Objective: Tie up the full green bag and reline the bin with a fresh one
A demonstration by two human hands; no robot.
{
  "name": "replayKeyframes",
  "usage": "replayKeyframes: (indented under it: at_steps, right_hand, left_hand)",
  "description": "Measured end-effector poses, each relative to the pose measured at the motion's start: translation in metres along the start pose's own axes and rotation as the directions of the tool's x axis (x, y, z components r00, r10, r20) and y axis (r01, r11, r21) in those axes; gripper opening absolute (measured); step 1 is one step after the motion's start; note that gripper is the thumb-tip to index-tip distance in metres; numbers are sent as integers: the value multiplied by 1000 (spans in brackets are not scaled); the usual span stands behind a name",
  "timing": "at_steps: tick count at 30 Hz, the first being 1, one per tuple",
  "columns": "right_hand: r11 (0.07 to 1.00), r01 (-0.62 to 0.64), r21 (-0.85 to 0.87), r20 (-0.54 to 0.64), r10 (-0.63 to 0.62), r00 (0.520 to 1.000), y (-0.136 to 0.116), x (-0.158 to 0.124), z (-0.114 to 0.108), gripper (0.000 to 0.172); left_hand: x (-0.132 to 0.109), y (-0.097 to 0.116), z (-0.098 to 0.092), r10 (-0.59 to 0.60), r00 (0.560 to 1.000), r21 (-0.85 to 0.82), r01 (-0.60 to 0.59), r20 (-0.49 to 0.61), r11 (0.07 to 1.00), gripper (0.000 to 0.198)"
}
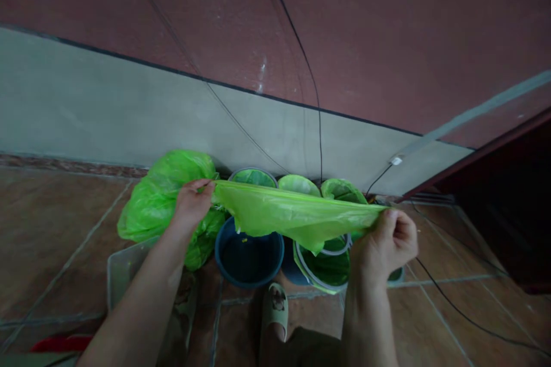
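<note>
A thin green plastic bag (pixel 297 215) is stretched sideways between my two hands, its loose lower part hanging down. My left hand (pixel 193 203) pinches one end of its edge, and my right hand (pixel 394 238) is closed around the other end. Below the bag stands a dark blue bucket (pixel 249 284) with a small yellow bit inside. To its right is a bin (pixel 321 281) lined with green plastic. The hanging bag partly covers the bins behind it.
Large bunched green bags (pixel 167 195) lie at left beside a translucent tub (pixel 124 272). More lined bins (pixel 299 184) stand against the wall. A black cable (pixel 460 318) crosses the tiled floor at right. My slippered foot (pixel 275 309) is near the bucket.
</note>
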State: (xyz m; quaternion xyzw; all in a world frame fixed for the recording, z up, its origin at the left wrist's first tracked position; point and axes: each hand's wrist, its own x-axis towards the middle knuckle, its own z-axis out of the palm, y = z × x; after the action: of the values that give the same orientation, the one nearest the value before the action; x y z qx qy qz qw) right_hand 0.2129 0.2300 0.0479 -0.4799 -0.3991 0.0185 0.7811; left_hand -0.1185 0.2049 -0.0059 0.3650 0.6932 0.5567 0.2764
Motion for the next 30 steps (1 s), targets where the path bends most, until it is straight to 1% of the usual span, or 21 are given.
replayKeyframes:
  at_steps: [2,3,4,7,9,10,12,14,16,17,19,21,23,25,27,30]
  right_hand:
    - [1000,-17,18,9,17,1000,3,-2,1,24]
    - [999,-28,29,14,27,1000,4,-2,1,23]
    - [999,-37,36,19,36,999,5,-2,0,22]
    - [997,-57,46,15,56,998,11,-1,-1,20]
    - [996,-69,61,0,69,998,16,1,-3,19]
    - [995,-76,69,-8,76,997,19,1,-4,19]
    - [993,-90,73,-20,92,996,25,2,-6,19]
    - [993,-104,52,-26,105,994,30,2,-7,19]
    - [992,-118,32,-22,119,993,34,1,-8,20]
    - [992,-123,21,-20,124,992,35,0,-8,21]
    - [991,-135,15,-22,136,991,36,-1,-8,23]
    - [987,-157,27,-32,157,987,38,-1,-9,23]
    - [981,-186,56,-44,189,981,39,-1,-10,22]
    - [975,-207,83,-59,212,976,41,0,-11,21]
    - [969,-224,103,-72,232,970,42,0,-11,20]
    - [956,-264,129,-74,274,959,45,0,-12,21]
  left_hand:
    - [-2,2,-1,-96,995,-131,99,25,986,33]
    - [-3,4,-2,-102,994,-169,105,25,980,33]
    - [-3,6,-3,-75,997,-192,78,23,978,33]
    - [-3,10,-10,34,999,-195,-40,-33,980,32]
    - [-2,13,-16,43,996,-242,-62,-83,968,32]
    - [-1,14,-18,21,994,-288,-50,-104,956,33]
    - [-1,18,-23,-49,990,-415,-9,-129,910,35]
    - [0,20,-26,-105,986,-549,17,-130,836,37]
    - [1,22,-28,-124,986,-642,22,-115,767,35]
    - [1,23,-29,-120,987,-663,17,-109,748,34]
    - [1,23,-30,-84,992,-660,4,-89,751,32]
    - [0,21,-32,-16,998,-600,-22,-57,800,32]
    - [-2,20,-35,59,998,-508,-44,12,860,32]
    - [-4,20,-38,122,987,-430,-68,100,900,32]
    - [-6,20,-40,167,971,-384,-91,171,919,34]
    - [-7,19,-39,213,953,-312,-140,214,940,35]
